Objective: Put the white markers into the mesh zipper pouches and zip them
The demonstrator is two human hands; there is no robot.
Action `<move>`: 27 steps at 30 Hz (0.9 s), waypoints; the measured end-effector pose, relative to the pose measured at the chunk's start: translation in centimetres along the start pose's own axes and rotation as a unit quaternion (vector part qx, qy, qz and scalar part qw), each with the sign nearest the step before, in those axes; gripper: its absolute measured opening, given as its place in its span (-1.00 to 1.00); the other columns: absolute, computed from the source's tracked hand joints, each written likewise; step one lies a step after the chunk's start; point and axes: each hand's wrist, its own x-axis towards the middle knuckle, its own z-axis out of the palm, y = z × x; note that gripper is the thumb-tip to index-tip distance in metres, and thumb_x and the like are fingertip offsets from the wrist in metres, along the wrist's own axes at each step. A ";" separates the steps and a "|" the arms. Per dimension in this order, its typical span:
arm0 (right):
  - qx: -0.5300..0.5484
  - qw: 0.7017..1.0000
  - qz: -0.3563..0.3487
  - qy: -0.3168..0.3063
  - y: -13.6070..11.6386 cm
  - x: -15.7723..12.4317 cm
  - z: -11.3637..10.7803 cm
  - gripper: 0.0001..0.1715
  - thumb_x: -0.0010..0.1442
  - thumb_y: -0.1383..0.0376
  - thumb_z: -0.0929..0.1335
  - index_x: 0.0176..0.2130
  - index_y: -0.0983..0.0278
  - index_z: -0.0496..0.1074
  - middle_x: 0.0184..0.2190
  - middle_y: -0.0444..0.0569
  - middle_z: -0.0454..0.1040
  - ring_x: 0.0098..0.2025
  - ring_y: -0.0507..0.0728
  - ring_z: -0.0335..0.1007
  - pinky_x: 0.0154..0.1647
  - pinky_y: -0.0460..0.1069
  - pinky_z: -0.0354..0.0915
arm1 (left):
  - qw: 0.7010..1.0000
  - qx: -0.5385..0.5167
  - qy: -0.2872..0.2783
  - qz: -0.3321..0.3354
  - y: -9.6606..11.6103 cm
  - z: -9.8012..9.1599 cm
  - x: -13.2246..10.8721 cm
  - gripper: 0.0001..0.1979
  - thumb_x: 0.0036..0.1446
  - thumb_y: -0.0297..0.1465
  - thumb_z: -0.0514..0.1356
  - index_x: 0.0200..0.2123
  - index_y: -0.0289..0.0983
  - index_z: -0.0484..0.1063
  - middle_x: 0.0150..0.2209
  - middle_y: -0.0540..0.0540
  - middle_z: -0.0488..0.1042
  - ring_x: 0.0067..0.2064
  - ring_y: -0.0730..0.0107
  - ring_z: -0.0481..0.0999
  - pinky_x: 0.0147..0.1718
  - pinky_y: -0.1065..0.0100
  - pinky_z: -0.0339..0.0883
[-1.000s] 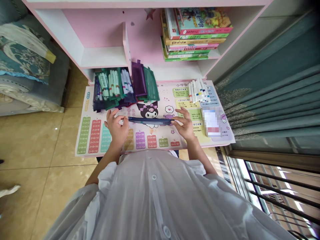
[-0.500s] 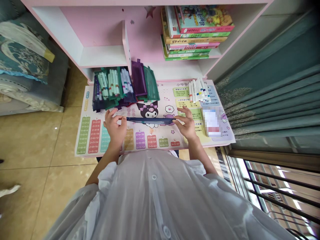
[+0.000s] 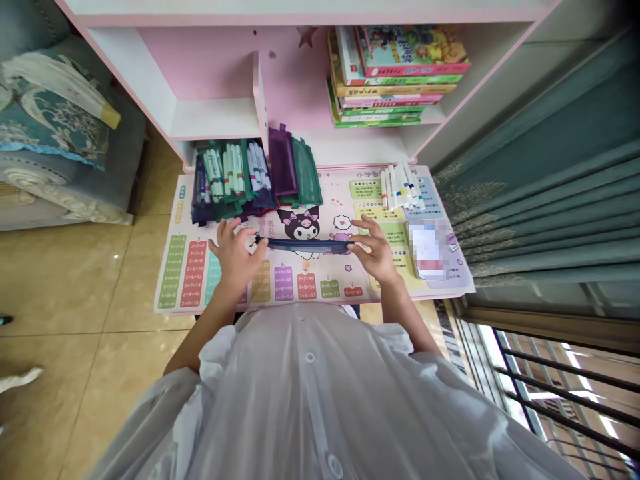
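A dark blue zip pouch (image 3: pixel 305 245) is stretched level above the desk mat, its narrow zip edge turned up towards me. My left hand (image 3: pixel 236 252) pinches near its left end, where the zip pull seems to sit, with the other fingers raised. At the right end, my right hand (image 3: pixel 374 252) grips the corner between thumb and finger, the rest fanned out. Beyond my left hand lies a pile of mesh pouches with bundled markers (image 3: pixel 233 170) on them. A purple mesh pouch (image 3: pixel 283 163) and a green mesh pouch (image 3: pixel 307 173) lean beside it.
Loose white markers (image 3: pixel 400 187) lie at the back right of the printed desk mat (image 3: pixel 327 270). A phone (image 3: pixel 427 250) rests in front of them. Stacked books (image 3: pixel 395 87) fill part of the pink shelf (image 3: pixel 205 117). A curtain (image 3: pixel 540 180) hangs at the right.
My left thumb and finger have shifted slightly at the pouch's left end, and a small dark zip end now shows there. The whole view has moved a little.
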 end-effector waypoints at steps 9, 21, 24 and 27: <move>0.044 0.999 -0.022 -0.025 -2.8 3.9 0.5 -0.69 0.30 0.00 0.37 -0.30 0.13 0.56 0.09 0.02 0.52 0.36 0.33 0.25 0.39 0.39 0.20 | 0.974 0.060 -0.134 0.171 1.9 -0.1 0.2 -0.85 0.22 -0.32 0.25 -0.38 -0.14 0.61 0.18 -0.14 0.50 0.40 -0.16 0.19 0.29 -0.48 -0.21; 0.053 0.989 0.135 -0.024 -7.1 4.2 8.8 -0.36 0.25 -0.24 0.29 -0.20 0.19 0.63 0.09 0.15 0.51 0.23 0.31 0.38 0.30 0.28 0.29 | 0.983 -0.180 0.045 0.003 -0.1 -0.2 0.4 -0.79 0.17 -0.22 0.23 -0.44 -0.19 0.52 0.09 -0.15 0.56 0.36 0.01 0.28 0.35 -0.08 0.10; 0.098 0.986 0.106 -0.089 -8.7 4.0 11.0 -0.45 0.28 -0.18 0.32 -0.22 0.18 0.63 0.07 0.14 0.52 0.23 0.27 0.39 0.29 0.21 0.30 | 0.971 -0.225 0.066 -0.038 -0.7 -0.1 0.5 -0.78 0.14 -0.19 0.25 -0.43 -0.19 0.53 0.10 -0.17 0.56 0.36 0.04 0.30 0.36 0.00 0.11; 0.102 0.983 0.118 -0.096 -9.9 5.1 12.6 -0.59 0.29 -0.05 0.37 -0.21 0.19 0.62 0.07 0.13 0.52 0.21 0.23 0.40 0.28 0.16 0.30 | 0.957 -0.265 0.085 -0.083 -1.1 -0.3 1.1 -0.80 0.13 -0.20 0.26 -0.42 -0.19 0.54 0.12 -0.16 0.55 0.37 0.06 0.27 0.37 0.00 0.10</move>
